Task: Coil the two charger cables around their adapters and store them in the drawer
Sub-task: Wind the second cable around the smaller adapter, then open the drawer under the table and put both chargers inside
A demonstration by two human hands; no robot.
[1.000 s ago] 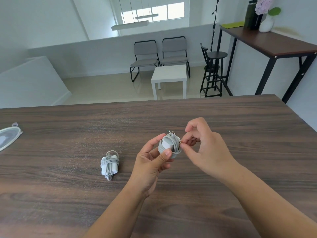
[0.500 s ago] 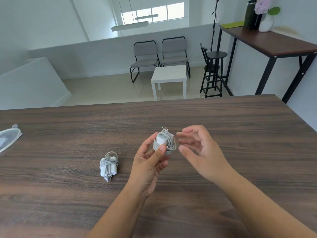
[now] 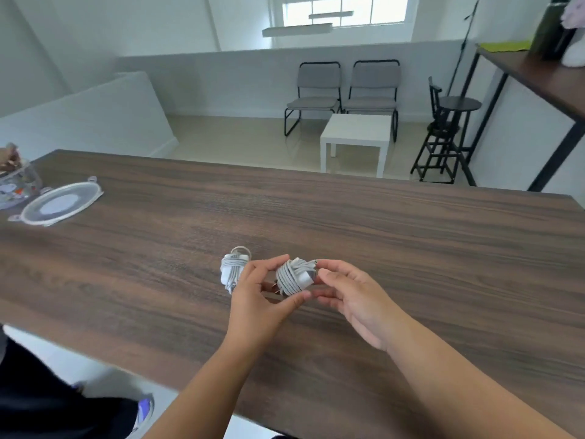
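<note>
A white charger adapter wrapped in its grey cable (image 3: 296,277) is held just above the dark wooden table (image 3: 411,248). My left hand (image 3: 259,299) grips it from the left, thumb under it and fingers over it. My right hand (image 3: 351,296) touches its right end with curled fingertips. A second coiled charger (image 3: 232,269) lies on the table just left of my left hand, partly hidden by the fingers. No drawer is in view.
A clear round lid (image 3: 58,202) and a clear container with small items (image 3: 17,185) sit at the table's far left. Beyond the table are two grey chairs (image 3: 345,93), a white side table (image 3: 356,137) and a black stool (image 3: 449,134).
The camera swung left and tilted, so the table now runs diagonally. My hands carried the coiled charger down next to the other charger. My right hand closed back onto its end.
</note>
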